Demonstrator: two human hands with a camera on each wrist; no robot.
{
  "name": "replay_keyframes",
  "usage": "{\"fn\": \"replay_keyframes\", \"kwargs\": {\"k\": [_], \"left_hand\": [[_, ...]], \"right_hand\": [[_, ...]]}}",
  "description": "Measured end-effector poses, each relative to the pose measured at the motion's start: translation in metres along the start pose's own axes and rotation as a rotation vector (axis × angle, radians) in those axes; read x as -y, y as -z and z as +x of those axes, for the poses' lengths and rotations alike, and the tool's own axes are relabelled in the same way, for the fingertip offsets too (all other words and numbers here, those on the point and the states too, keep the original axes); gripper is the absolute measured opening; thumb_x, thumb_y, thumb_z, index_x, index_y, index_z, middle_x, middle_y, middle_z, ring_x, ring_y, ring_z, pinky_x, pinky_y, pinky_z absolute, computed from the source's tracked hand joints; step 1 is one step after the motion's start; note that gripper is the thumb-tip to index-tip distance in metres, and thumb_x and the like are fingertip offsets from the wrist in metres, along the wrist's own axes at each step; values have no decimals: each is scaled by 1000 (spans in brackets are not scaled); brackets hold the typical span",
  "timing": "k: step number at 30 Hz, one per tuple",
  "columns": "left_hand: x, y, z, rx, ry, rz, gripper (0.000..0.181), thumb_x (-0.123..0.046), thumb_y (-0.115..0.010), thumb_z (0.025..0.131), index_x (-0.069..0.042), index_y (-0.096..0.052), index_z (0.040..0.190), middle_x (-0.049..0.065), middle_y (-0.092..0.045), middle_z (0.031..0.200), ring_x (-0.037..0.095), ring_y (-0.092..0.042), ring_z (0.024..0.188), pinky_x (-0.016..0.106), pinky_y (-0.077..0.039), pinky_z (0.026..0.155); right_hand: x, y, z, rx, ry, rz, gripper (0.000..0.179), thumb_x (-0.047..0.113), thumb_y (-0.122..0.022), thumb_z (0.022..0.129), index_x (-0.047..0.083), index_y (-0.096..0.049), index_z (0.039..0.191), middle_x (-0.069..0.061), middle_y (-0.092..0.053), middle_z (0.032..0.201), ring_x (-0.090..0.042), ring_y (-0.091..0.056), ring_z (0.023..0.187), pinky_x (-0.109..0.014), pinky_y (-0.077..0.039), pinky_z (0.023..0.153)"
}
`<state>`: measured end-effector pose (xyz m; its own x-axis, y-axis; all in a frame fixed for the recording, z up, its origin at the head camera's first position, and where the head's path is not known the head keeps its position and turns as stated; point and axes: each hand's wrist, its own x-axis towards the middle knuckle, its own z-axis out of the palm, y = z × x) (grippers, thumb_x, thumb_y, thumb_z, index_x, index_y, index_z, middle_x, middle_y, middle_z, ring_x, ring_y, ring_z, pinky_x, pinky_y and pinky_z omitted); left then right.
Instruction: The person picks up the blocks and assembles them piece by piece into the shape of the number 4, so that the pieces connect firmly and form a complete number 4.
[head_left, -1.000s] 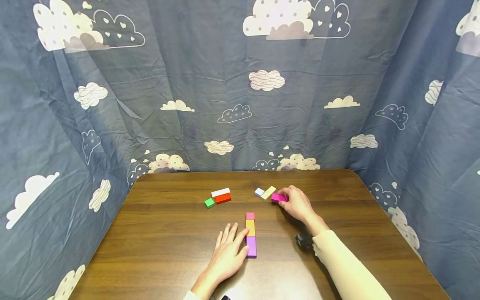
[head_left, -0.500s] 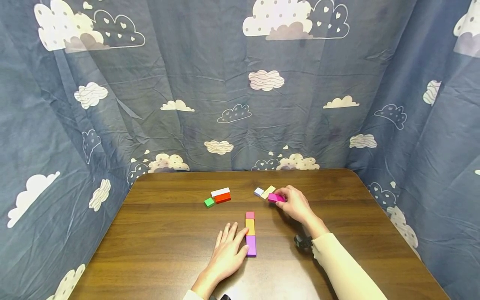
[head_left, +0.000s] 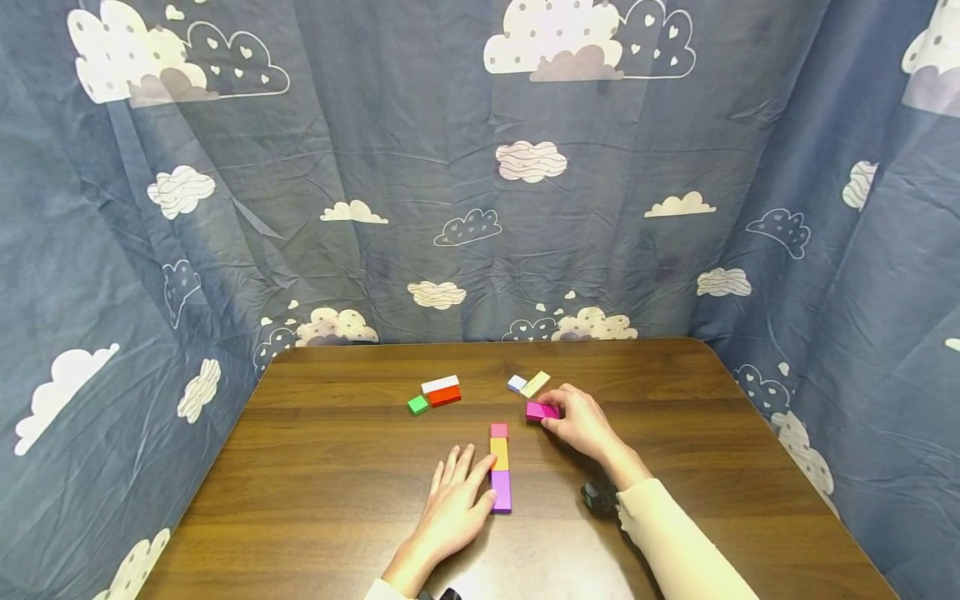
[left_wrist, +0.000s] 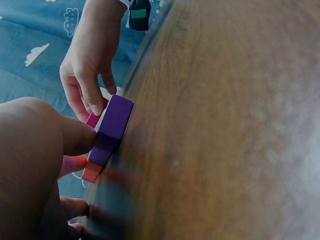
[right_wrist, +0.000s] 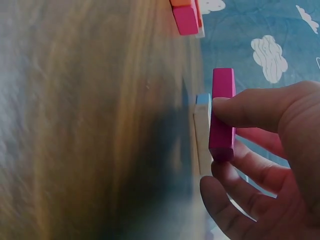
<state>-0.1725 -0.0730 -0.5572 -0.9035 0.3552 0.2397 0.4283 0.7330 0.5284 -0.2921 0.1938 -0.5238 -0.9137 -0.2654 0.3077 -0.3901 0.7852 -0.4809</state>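
A dark brown wood-grain tabletop (head_left: 300, 500) fills the lower part of the head view. Left of the frame's centre, a white block (head_left: 440, 385) lies along the far side of a red block (head_left: 445, 396), with a small green block (head_left: 417, 405) just beside the red one's left end. Just right of centre, a small pale-blue block (head_left: 517, 383) sits against a cream block (head_left: 536, 384). Creased blue-grey fabric (head_left: 420, 100) spans the upper half, printed with white clouds, including a polka-dotted cloud (head_left: 120, 50) at upper left.

Blue cloud-print cloth (head_left: 405, 133), apparently curtain, behind brown wood-grain table (head_left: 315, 467).
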Motion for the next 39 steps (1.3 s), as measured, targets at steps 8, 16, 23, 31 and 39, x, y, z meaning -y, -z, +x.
{"fn": "replay_keyframes", "kwargs": {"k": [8,16,23,31,39], "left_hand": [[-1,1,0,1,1,-11,51,-31,-57,98,-18,-52,147,21,-37,156,44,-23,147,64,-14,116],[-1,1,-1,4,4,-10,50,-31,-56,100,-18,-51,148,22,-37,156,44,-23,148,64,-14,116],[-1,2,0,-3,-4,-9,49,-29,-55,100,-18,-51,148,22,-37,156,44,-23,148,65,-14,116],[0,1,1,-11,-12,7,49,-29,-56,100,-20,-52,148,22,-37,156,44,-23,147,65,-15,116],[-1,1,0,-9,-9,7,49,-29,-56,100,-20,-53,147,23,-37,156,45,-24,147,65,-15,116]], "right_hand": [[6,-8,-5,29,-1,14,30,16,-84,75,21,-76,103,8,-60,90,-14,-57,80,-37,-47,72],[13,-16,-9,40,18,9,29,17,-85,74,21,-76,101,9,-61,90,-12,-58,81,-36,-47,72],[20,-16,-10,54,23,3,30,17,-86,74,21,-76,102,8,-59,87,-12,-56,78,-35,-46,70],[21,-20,-9,54,34,-19,30,17,-87,73,22,-76,101,9,-57,85,-12,-54,76,-34,-46,69],[25,-21,-10,63,46,-26,29,18,-87,72,21,-76,100,9,-57,85,-12,-54,77,-35,-46,69]]}}
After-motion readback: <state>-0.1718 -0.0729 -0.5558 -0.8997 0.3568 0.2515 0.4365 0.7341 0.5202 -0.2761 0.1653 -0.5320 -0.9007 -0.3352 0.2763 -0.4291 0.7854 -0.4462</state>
